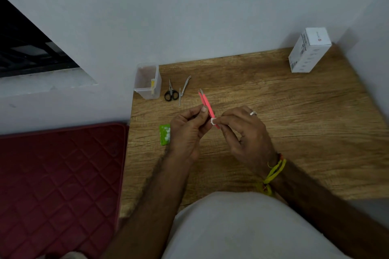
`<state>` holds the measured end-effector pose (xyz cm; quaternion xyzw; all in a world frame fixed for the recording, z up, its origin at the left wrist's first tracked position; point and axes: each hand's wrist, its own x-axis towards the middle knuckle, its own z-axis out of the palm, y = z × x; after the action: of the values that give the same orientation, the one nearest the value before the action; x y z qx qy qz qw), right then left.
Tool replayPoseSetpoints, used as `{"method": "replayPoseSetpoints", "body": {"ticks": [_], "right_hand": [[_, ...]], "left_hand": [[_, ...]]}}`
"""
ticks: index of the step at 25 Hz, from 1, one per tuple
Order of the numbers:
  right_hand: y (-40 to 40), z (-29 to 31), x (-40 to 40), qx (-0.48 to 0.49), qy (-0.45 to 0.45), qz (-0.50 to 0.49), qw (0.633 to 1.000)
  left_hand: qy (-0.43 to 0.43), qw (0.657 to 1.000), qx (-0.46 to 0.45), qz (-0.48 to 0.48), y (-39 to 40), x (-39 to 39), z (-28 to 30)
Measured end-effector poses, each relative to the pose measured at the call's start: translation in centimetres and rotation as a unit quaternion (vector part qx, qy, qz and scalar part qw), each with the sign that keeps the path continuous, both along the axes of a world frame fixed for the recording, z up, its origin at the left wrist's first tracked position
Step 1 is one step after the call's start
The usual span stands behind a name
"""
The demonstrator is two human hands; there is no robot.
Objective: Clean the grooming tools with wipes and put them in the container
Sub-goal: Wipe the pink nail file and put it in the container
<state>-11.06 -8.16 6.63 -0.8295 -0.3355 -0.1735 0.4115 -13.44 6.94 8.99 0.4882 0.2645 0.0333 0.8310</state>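
left hand (186,130) grip pinches pink tweezers (205,103) above the bench (294,111); right hand (242,130) grip pinches a white wipe (213,121) around them. scissors (171,93) near container (147,81).

Both forearms are bare to the lower edge of the frame; no sleeves are visible. The left hand (185,130), centre frame, carries no jewellery or band. The right hand (244,130) wears a silver ring (253,113) on one finger. The right wrist bears a yellow thread band (274,172) wound in several strands, with an orange-red strand beside it and loose knotted ends trailing. A pale grey-white garment (242,227) fills the lower centre.
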Motion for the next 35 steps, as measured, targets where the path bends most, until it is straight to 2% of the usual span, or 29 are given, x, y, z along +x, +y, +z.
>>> {"method": "replayPoseSetpoints", "body": {"ticks": [16, 20, 24, 28, 32, 35], "right_hand": [[-0.3, -0.3, -0.3, 0.005, -0.011, 0.000, 1.000], [-0.5, -0.3, -0.4, 0.003, -0.007, 0.005, 1.000], [-0.6, 1.0, 0.6, 0.098, 0.034, -0.066, 0.992], [0.2, 1.7, 0.9, 0.134, 0.088, -0.105, 0.981], [-0.2, 2.2, 1.3, 0.127, 0.044, -0.113, 0.985], [0.1, 2.3, 1.8, 0.073, 0.001, -0.097, 0.993]], "left_hand": [[0.006, 1.000, -0.020, 0.016, 0.4, 0.5, 0.3], [0.010, 1.000, 0.001, 0.015, 0.4, 0.5, 0.3], [-0.010, 0.998, 0.063, -0.020, -0.2, 0.2, 0.3], [-0.056, 0.990, 0.115, -0.065, -1.3, -0.3, 0.5], [-0.076, 0.985, 0.131, -0.087, -1.7, -0.7, 0.2], [-0.096, 0.977, 0.158, -0.105, -2.0, -1.0, -0.1]]}}
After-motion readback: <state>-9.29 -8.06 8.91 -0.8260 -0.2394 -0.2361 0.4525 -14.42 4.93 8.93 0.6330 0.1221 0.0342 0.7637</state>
